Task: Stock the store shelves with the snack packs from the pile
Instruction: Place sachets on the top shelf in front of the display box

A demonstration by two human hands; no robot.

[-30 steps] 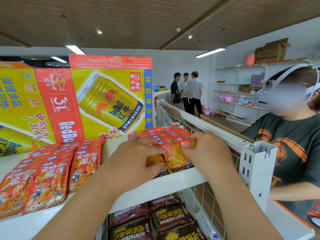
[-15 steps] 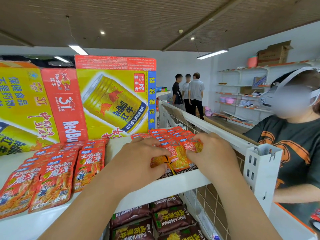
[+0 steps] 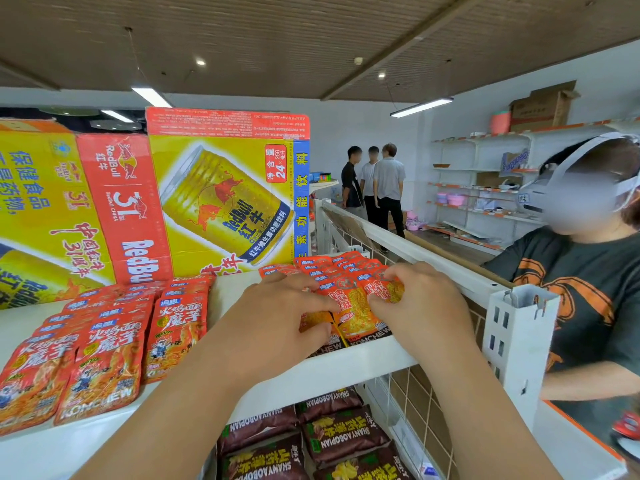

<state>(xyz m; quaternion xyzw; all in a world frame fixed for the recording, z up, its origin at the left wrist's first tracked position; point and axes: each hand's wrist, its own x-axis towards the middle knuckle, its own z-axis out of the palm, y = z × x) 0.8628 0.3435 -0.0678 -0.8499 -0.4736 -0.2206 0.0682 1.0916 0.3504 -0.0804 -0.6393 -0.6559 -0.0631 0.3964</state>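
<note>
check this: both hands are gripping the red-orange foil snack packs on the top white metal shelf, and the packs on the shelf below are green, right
Not quite: the head view shows dark brown snack packs on the shelf below, not green ones. The rest holds: the left hand and right hand grip the red-orange foil snack packs on the top white metal shelf.

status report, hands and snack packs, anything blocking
Left hand and right hand grip the red snack packs. Packs in a row on top shelf. Red Bull carton behind, not blocking.
</note>
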